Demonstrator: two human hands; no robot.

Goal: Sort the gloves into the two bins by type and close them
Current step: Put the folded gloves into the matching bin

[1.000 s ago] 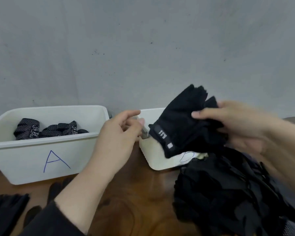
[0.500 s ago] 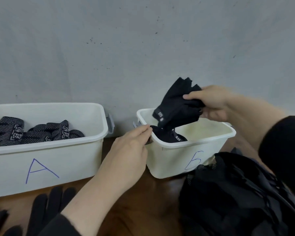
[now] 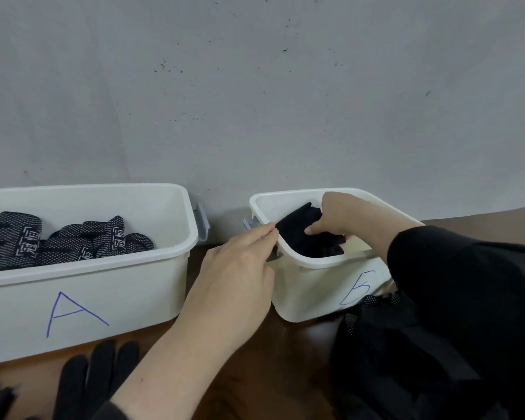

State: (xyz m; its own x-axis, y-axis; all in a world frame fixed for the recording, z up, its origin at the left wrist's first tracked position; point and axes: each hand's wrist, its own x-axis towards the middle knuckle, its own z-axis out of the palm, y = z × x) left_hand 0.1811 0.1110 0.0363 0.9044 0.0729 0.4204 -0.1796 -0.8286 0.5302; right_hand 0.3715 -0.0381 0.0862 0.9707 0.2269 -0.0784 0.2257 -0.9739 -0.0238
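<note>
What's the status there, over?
Left hand grips bin B's rim. Right hand pressing black glove inside. Nothing blocking.

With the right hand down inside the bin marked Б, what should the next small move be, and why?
Probably let go and lift the right hand out. It already presses the plain black fingerless glove low inside the small white plastic bin marked Б, which the left hand steadies at its rim, and a pile of black gloves waits unsorted.
</note>
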